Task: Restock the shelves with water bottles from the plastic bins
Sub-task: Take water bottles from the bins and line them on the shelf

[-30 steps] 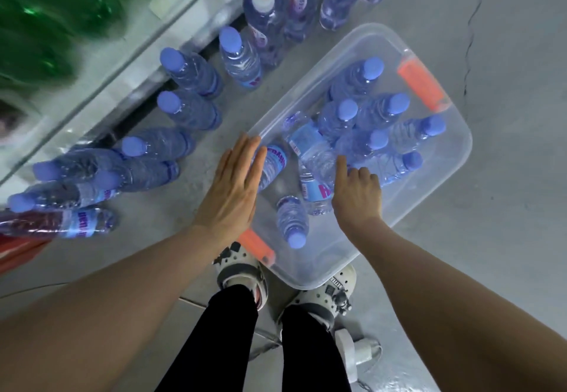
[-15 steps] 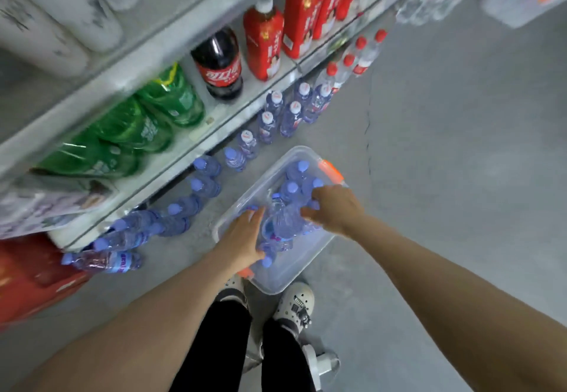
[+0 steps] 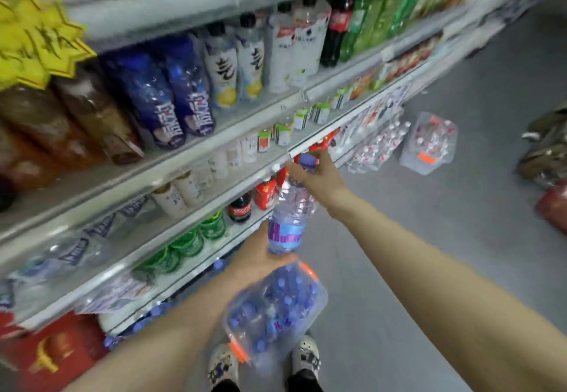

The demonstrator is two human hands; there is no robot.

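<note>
While the water bottle [image 3: 291, 207] hangs above the plastic bin [image 3: 317, 299] at six o'clock, the right hand [image 3: 319, 177] curls round its neck and the left hand [image 3: 260, 258] cups its base, probably to steady it toward the shelves [image 3: 214, 149]; long axis near upright, cap toward twelve.

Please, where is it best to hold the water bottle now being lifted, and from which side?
Hold the water bottle as now: right hand around the narrow neck from above, left hand under the base. It is tall, tilted and slippery.
</note>
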